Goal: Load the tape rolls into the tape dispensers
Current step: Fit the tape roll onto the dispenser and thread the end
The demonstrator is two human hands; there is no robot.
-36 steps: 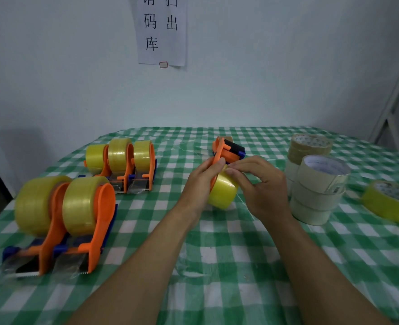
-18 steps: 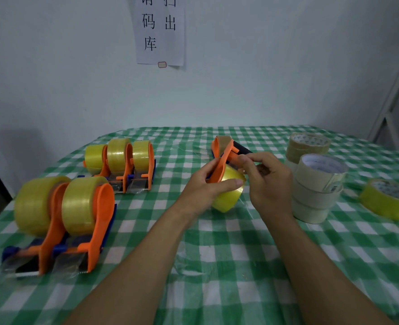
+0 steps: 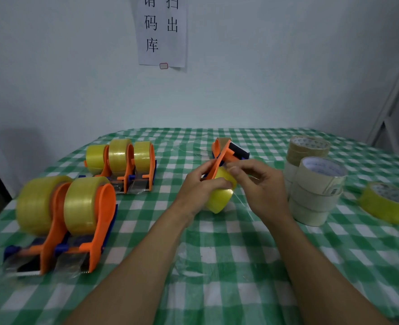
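Now, dead centre of the frame, the left hand (image 3: pixel 198 186) wraps its fingers round the orange dispenser (image 3: pixel 222 158) and its yellow tape roll (image 3: pixel 219 198), long axis slanting up-right, while the right hand (image 3: pixel 261 191), just beside it, pinches narrow; whether on a tape end, I cannot tell.

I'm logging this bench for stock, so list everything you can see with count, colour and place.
near dispensers: two, orange, loaded with yellow tape, front left
far dispensers: three, orange, loaded with yellow tape, back left
held dispenser: one, orange, centre, carrying the yellow roll
stacked rolls: two stacks, cream, one brown on top, right
loose roll: one, yellow, flat, far right
tablecloth: one, green-white check
paper sign: one, white, wall
left hand: grips held dispenser
right hand: pinches at yellow roll
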